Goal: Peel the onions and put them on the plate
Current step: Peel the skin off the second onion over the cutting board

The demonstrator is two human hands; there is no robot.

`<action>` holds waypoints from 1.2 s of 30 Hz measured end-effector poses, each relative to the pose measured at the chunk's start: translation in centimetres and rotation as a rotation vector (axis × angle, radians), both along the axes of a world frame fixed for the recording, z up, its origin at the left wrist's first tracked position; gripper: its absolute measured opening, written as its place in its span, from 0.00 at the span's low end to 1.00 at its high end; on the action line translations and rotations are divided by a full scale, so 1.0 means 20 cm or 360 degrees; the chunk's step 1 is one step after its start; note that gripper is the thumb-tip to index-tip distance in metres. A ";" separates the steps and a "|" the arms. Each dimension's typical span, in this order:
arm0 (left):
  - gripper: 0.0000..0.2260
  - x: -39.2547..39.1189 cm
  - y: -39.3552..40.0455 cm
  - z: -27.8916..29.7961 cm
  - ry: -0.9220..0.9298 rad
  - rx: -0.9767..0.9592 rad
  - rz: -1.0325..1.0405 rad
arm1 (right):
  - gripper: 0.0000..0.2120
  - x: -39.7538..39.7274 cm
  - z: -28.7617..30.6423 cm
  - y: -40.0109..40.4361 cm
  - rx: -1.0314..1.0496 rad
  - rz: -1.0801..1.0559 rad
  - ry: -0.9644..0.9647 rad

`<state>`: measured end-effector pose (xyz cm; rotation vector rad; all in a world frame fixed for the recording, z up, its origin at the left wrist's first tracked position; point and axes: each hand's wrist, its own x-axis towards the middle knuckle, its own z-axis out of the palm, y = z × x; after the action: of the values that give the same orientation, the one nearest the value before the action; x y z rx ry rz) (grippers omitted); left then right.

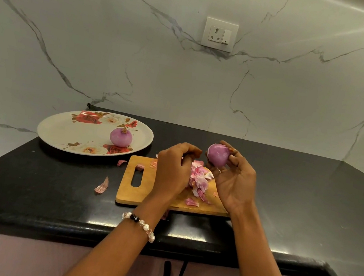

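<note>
Now we are holding the glossy purple peeled onion point(218, 155) in our right hand point(232, 181), fingers curled round it above the wooden cutting board point(126, 188). Our left hand point(172, 169) is curling; whether it is pinching peel, we cannot tell. The slick onion could be slipping before reaching the floral white plate point(63, 132).

No readable text, labels or numbers; wall socket point(219, 34) markings perhaps too small.
</note>
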<state>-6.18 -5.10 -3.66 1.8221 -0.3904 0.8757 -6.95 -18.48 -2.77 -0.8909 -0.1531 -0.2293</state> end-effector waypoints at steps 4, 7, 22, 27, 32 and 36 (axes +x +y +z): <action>0.09 0.01 -0.01 -0.01 -0.0005 0.0022 0.0013 | 0.14 0.01 -0.01 0.01 -0.0109 -0.0057 0.0057; 0.12 0.01 -0.01 -0.01 0.0046 0.0083 -0.0028 | 0.14 0.01 -0.01 0.01 -0.0188 -0.0060 0.0073; 0.11 -0.02 0.01 0.02 0.0099 0.0012 -0.0038 | 0.13 -0.01 0.01 0.03 -0.0281 -0.0116 -0.0006; 0.08 -0.01 0.01 0.02 0.0156 -0.0018 0.0076 | 0.09 -0.01 0.00 0.04 -0.0317 -0.0081 -0.0066; 0.06 0.00 0.02 0.02 0.0276 -0.0114 0.0091 | 0.13 -0.02 -0.01 0.05 -0.0420 -0.0053 -0.0135; 0.05 0.01 0.02 0.03 0.0356 -0.0287 -0.0003 | 0.12 -0.02 0.00 0.05 -0.0290 0.0043 -0.0131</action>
<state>-6.03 -4.71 -3.15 1.7291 -0.1659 0.6739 -7.42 -17.54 -2.84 -1.0604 -0.2654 -0.2297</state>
